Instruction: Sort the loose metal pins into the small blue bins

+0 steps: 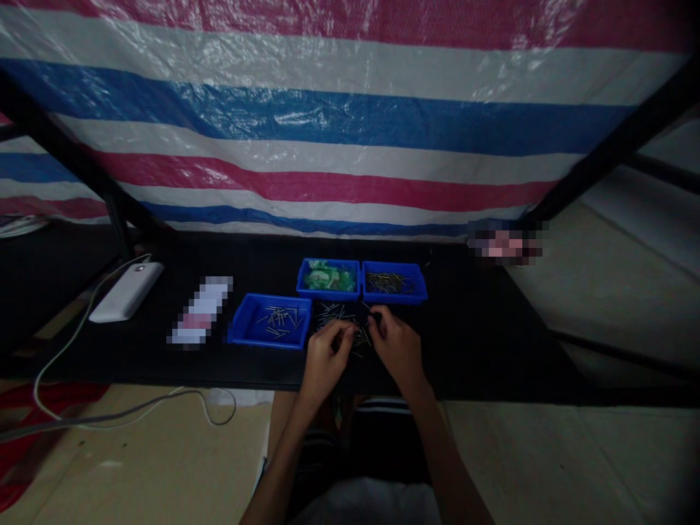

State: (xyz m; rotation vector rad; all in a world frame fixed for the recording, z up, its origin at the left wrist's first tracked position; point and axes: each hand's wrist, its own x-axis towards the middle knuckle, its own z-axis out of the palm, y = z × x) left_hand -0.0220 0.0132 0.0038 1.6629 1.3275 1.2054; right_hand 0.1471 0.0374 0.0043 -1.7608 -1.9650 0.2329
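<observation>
Over a loose pile of thin metal pins point(336, 312) on the black table, both of my hands are at work. My left hand point(328, 357) is closed, thumb and forefinger pinched together; what it grips is too small to make out. Close beside it, my right hand point(398, 346) is also pinched, its fingertips at the pile's right side, and I cannot make out what is in them. Left of the pile, a blue tray point(249, 326) holds several silvery pins. Behind the hands, another blue tray point(421, 290) contains brassy, thin pieces, next to a blue tray point(301, 283) with green plastic bags.
A white power bank point(127, 293) with a cable lies at the table's left, near a blurred-out flat object point(202, 312). Striped plastic sheeting point(339, 117) hangs behind the black table point(481, 335). Dark frame bars point(612, 149) slant at both sides.
</observation>
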